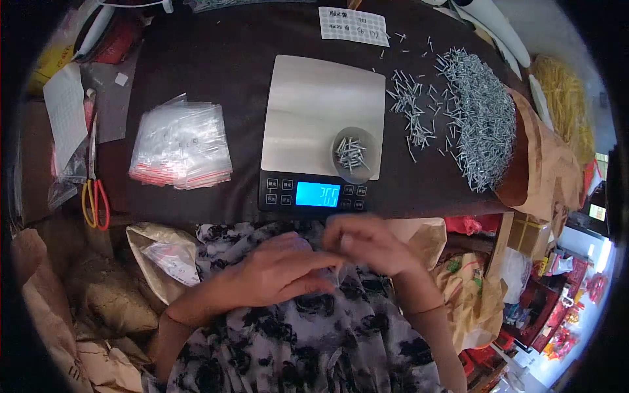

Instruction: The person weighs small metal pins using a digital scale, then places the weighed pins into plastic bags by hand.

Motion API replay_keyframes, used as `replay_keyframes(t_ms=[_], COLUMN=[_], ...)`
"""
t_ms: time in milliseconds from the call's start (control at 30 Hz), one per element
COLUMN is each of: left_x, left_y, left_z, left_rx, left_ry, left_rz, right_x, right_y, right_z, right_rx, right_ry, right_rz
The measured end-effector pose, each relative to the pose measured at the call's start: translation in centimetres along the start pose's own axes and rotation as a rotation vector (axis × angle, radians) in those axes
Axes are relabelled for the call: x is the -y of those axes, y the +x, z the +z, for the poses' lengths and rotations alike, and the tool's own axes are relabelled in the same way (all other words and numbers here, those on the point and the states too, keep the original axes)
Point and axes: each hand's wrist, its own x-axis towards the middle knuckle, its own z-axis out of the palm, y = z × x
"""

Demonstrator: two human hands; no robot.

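Label sheet (354, 26) handwritten beyond scale (308, 98); display (317, 194) digits unclear; hands (282, 270) (372, 243) blurred, cannot tell if grasping.

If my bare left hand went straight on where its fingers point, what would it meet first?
Probably your bare right hand, just ahead of your left hand, though depth is unclear and blur hides whether anything lies between.

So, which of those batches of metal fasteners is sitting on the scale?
The small batch in the round cup; the large heap and loose scatter lie on the dark tabletop, right of the scale.
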Motion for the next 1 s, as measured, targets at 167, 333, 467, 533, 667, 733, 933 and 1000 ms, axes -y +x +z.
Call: replay_keyframes(t_ms=[167,333,467,533,667,733,933,1000], left_x=[0.5,-0.1,-0.6,-0.5,-0.3,-0.8,0.3,0.6], left_y=[-0.2,0.4,0.7,0.2,0.3,0.6,-0.4,-0.5], left_z=[0.2,-0.7,-2.1,-3.2,-4.3,-3.9,-3.5,-3.6], left_rx=[0.059,0.088,-0.139,-0.143,-0.065,-0.052,-0.034,-0.053], left_ry=[-0.170,-0.167,0.004,0.072,0.215,0.238,0.120,0.133], left_rz=[0.033,0.020,0.084,0.080,-0.009,-0.062,-0.029,0.011], right_x=[0.6,0.0,0.9,1.1,1.8,2.0,3.0,2.3], right_y=[-1.3,-2.5,-2.0,-1.7,-0.8,-0.1,1.2,1.3], right_z=[0.7,0.0,-0.9,-1.6,-3.0,-3.5,-5.0,-6.9], right_rx=[0.120,-0.072,-0.212,-0.329,-0.541,-0.591,-0.677,-0.807], right_ry=[-0.202,-0.141,-0.269,-0.329,-0.537,-0.617,-0.839,-0.858], right_rz=[-0.214,-0.272,-0.167,-0.162,-0.159,-0.212,-0.236,-0.215])
